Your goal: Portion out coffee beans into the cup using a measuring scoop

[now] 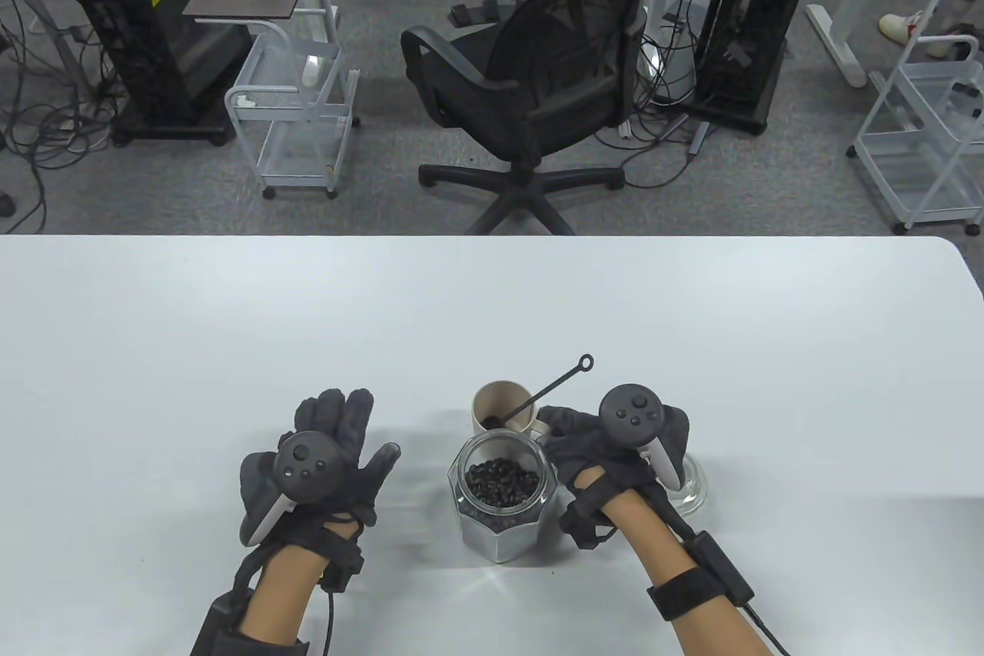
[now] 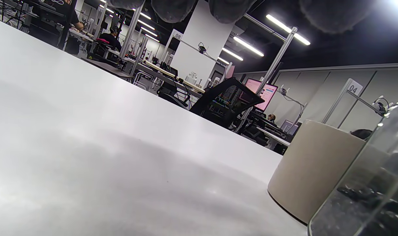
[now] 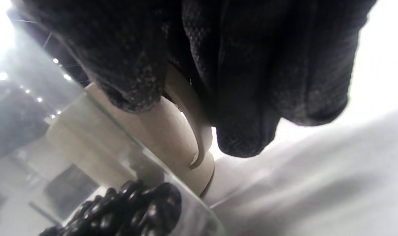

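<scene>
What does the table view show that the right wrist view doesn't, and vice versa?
Only the table view: the scoop with its bowl inside the cup, handle leaning out over the rim; the left hand flat on the table; the jar lid partly behind the right hand.

Only the right wrist view: gloved fingers curled at the cup's handle.

Both: cup, jar of coffee beans, right hand.

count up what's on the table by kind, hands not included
Glass jar of coffee beans: 1
Beige cup: 1
Black measuring scoop, resting in the cup: 1
Clear glass lid, partly hidden behind the right hand: 1
Total: 4
</scene>
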